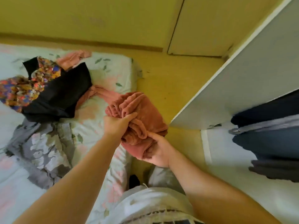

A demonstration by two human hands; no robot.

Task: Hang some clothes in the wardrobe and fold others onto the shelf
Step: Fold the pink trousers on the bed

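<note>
My left hand (119, 125) is clenched into the folds of a rust-pink fleece garment (139, 110), gripping it from the left with the knuckles up. My right hand (157, 151) cups the same bundle from beneath, fingers curled under the cloth and the thumb laid on top of a fold. Between the two hands the fleece is bunched in thick ridges. I cannot tell whether it is a top or trousers.

I hold the bundle at the right edge of the bed (113, 67), half over the sheet and half over the yellow floor (163, 81). A thinner strip of pink cloth (103, 92) runs from the fleece across the sheet toward the middle of the bed.

That strip slips under a black garment (61, 94) lying spread out in the middle. A bright flowered piece (21, 89) in orange, purple and brown touches the black one and reaches the bed's left edge. Beyond them, toward the far edge, lies a crumpled pale pink garment (76, 58). Nearer to me, left of my left forearm, a grey flowered blanket (43, 146) is heaped on the sheet.

On my right the white wardrobe door (242, 75) stands open. Past its lower edge, a stack of dark clothes (267, 143), navy, grey and charcoal, lies on the white shelf (226, 159).
</note>
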